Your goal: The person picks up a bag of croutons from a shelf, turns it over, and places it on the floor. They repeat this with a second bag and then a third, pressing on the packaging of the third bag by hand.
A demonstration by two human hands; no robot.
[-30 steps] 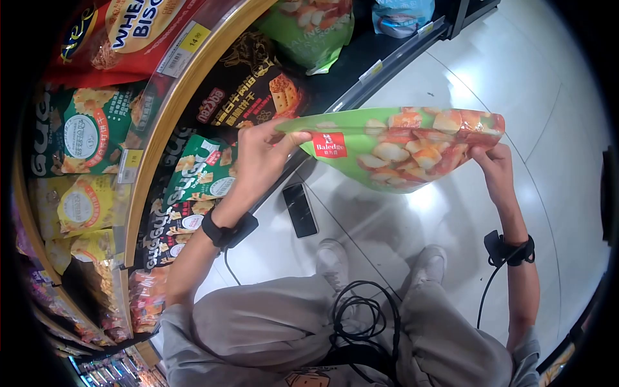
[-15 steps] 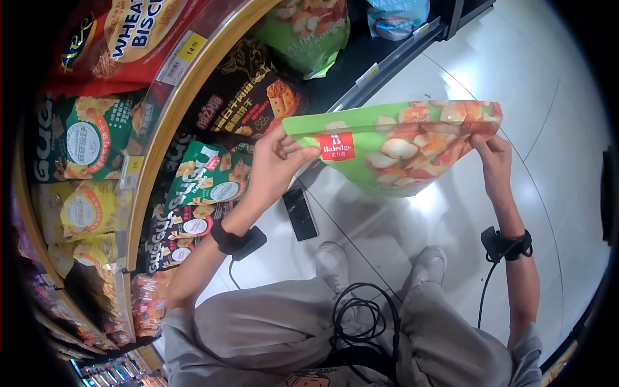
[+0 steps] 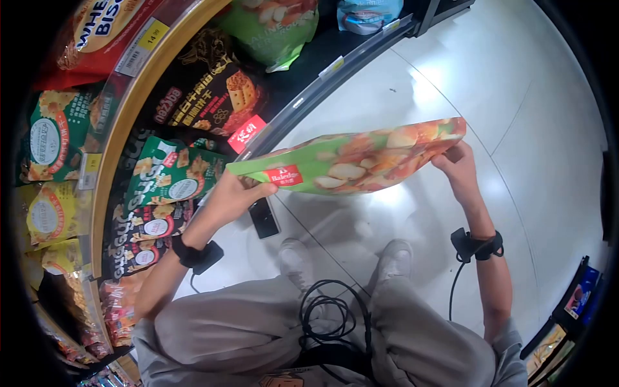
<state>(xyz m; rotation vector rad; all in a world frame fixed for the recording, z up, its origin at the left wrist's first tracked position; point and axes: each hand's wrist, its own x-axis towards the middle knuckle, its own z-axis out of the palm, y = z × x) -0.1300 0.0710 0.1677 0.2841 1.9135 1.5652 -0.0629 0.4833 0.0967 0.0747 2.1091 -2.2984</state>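
Note:
A green and orange snack bag with a red Baledge label hangs between my two hands above the floor, its face tilted steeply away. My left hand pinches the bag's left corner, thumb on the front near the label. At the right corner, my right hand grips the edge between thumb and fingers. Black straps with small devices are round both wrists. Left of my left hand, a green snack bag lies on the lower shelf, beside a black biscuit bag.
Curved shelves with a gold edge fill the left side, stocked with packets. A phone lies on the tiled floor. A coiled black cable rests between my legs. Another rack stands at the lower right.
The bag has tilted flatter, showing less of its front, and sits further left in view. My hands still hold both corners. The shelves have shifted left, and a red tag now shows on the shelf edge.

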